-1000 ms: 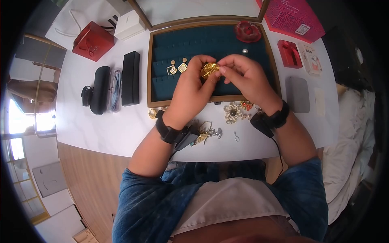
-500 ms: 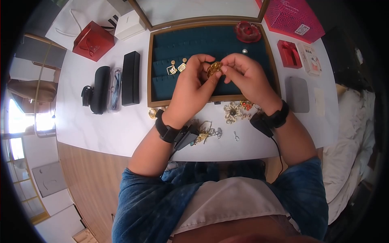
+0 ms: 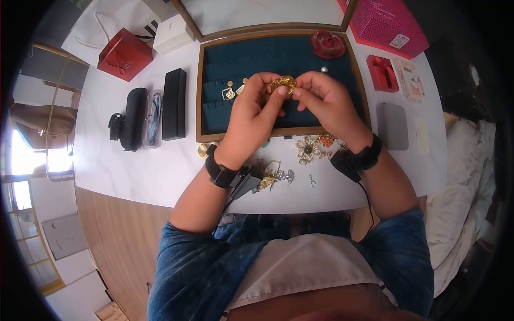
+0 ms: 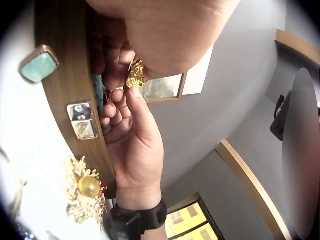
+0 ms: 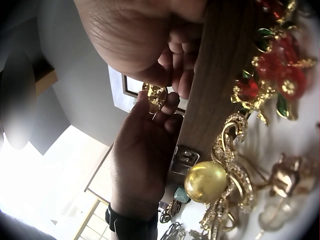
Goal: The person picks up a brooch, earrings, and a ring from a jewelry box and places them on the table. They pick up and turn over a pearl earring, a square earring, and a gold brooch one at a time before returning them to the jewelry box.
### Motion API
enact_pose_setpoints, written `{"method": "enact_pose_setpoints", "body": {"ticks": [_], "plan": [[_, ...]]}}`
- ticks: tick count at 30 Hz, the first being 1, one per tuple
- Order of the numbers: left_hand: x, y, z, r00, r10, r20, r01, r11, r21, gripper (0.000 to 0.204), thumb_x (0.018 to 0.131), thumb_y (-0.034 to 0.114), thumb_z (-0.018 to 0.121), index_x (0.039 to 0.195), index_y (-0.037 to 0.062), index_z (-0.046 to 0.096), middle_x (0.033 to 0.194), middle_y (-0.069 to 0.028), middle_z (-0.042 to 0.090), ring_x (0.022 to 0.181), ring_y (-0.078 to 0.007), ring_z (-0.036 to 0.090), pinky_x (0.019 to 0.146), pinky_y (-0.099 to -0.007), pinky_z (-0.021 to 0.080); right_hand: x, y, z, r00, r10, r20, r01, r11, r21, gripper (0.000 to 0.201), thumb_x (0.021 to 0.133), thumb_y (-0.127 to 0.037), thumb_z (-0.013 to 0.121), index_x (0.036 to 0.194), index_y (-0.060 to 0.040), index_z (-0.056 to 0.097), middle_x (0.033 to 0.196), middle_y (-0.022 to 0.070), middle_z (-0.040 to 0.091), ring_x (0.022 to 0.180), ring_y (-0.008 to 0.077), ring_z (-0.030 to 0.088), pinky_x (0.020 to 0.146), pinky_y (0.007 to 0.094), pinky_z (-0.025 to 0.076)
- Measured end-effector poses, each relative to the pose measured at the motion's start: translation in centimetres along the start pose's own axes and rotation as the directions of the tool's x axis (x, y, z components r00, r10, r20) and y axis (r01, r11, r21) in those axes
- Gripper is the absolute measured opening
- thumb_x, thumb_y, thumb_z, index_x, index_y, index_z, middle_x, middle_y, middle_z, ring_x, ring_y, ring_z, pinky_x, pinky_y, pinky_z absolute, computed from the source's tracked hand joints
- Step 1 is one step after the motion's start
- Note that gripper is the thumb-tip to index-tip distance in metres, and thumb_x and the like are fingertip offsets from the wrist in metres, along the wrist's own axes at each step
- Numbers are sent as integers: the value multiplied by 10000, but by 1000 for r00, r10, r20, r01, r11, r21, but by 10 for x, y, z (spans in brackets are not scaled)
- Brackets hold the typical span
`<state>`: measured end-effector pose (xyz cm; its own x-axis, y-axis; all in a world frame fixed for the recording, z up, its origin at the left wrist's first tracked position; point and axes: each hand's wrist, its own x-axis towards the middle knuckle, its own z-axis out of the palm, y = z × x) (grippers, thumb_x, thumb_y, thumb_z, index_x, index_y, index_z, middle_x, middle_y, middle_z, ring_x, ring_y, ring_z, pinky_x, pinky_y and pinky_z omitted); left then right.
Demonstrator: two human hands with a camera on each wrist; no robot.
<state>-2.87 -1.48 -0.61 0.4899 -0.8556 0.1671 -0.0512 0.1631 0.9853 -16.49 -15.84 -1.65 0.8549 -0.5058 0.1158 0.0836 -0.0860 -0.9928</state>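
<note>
A crumpled-textured gold brooch (image 3: 283,84) is held up over the front part of the jewellery box (image 3: 214,123). My left hand (image 3: 256,107) pinches it from the left, thumb across its near face. At its right edge the thumb and forefinger of my right hand (image 3: 326,101) grip it. In the right wrist view the brooch (image 5: 155,97) shows a shiny, hollow side and a thin pin below. Two square drop earrings (image 3: 228,93) sit in the dark green lining beside my left hand.
The box's glazed lid (image 3: 267,13) stands open behind. A red flower ornament (image 3: 327,44) and a pearl (image 3: 324,69) lie inside the box. In front are a flower brooch (image 3: 308,150) and other jewellery; a black case (image 3: 174,104) stands left, a red gift box (image 3: 382,73) right.
The brooch has been turned between my fingers, from its face with a bar across it, through edge-on, to its textured side. Both forearms have stayed nearly still.
</note>
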Motion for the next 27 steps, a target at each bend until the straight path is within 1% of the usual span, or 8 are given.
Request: {"method": "enact_pose_setpoints", "body": {"ticks": [8, 14, 20, 23, 27], "plan": [[0, 1, -1, 1000, 6, -11, -5, 1000, 29, 203, 1080, 132, 627, 1233, 0, 609, 1050, -26, 714, 859, -50, 630, 721, -226, 549, -1, 0, 2, 1000, 2, 13, -2, 1000, 0, 191, 1033, -99, 670, 1184, 19, 668, 1047, 57, 733, 874, 91, 682, 764, 253, 566], [0, -1, -1, 1000, 11, 0, -11, 998, 56, 212, 1069, 140, 649, 1228, 3, 624, 1025, -15, 711, 824, -43, 607, 712, -220, 535, -1, -2, 2, 1000, -10, 26, 10, 1000, -5, 214, 1038, -106, 670, 1212, 19, 667, 1063, 62, 742, 893, 90, 691, 774, 253, 569], [0, -1, 1, 1000, 10, -9, -9, 998, 60, 234, 1066, 146, 657, 1239, -6, 620, 1016, -19, 709, 800, -53, 605, 707, -223, 529, -1, 0, 2, 1000, -11, 17, 11, 1000, -3, 224, 1039, -103, 666, 1219, 30, 658, 1078, 66, 738, 904, 96, 692, 775, 258, 572], [0, -2, -1, 1000, 11, 7, -12, 995, 101, 244, 1063, 144, 660, 1244, -14, 617, 1012, -21, 707, 803, -56, 607, 706, -224, 527, -1, 0, 2, 1000, -6, 24, 6, 1000, -17, 223, 1039, -99, 664, 1219, 34, 656, 1084, 68, 735, 908, 97, 692, 775, 260, 573], [0, -2, 0, 1000, 12, 4, -13, 996, 91, 242, 1066, 149, 656, 1245, -11, 621, 1001, -19, 702, 804, -55, 605, 701, -225, 522, -1, 0, 1, 1000, -14, 29, 14, 1000, -26, 225, 1039, -99, 665, 1217, 37, 654, 1088, 67, 732, 909, 97, 692, 776, 261, 574]]}}
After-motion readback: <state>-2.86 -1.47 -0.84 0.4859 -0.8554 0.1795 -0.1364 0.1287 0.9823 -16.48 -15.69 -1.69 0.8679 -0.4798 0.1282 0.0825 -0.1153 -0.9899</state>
